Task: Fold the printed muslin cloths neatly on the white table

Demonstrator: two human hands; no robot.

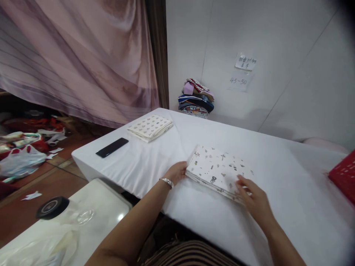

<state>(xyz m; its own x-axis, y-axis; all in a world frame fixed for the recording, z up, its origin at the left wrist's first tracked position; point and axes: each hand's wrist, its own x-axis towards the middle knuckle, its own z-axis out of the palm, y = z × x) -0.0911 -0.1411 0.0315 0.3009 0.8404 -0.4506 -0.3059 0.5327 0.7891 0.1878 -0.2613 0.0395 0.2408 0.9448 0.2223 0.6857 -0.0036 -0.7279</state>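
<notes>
a striped garment [191, 253] shows at the bottom edge. to the left, a pale, glossy surface [111, 201] bears a round black lid [52, 207] and a crumpled clear bag [47, 251]; the left forearm passes in front of its edge. on the white-covered table [222, 225], a folded printed cloth [215, 168] lies between the hands. the left hand [177, 173], with a bracelet [167, 182] at the wrist, touches the cloth's left edge, fingertips partly hidden; i cannot tell if it pinches. the right hand [252, 195] has loosely bent fingers over the near right corner, covering it; whether it grips is unclear. farther left lie a black phone [112, 147] and, just beyond it, a second folded cloth [151, 127]. a red basket [344, 177] sits at the right. past the table's far edge, a fabric pile [196, 98] stands near the wall [263, 33], its base hidden by the table.
</notes>
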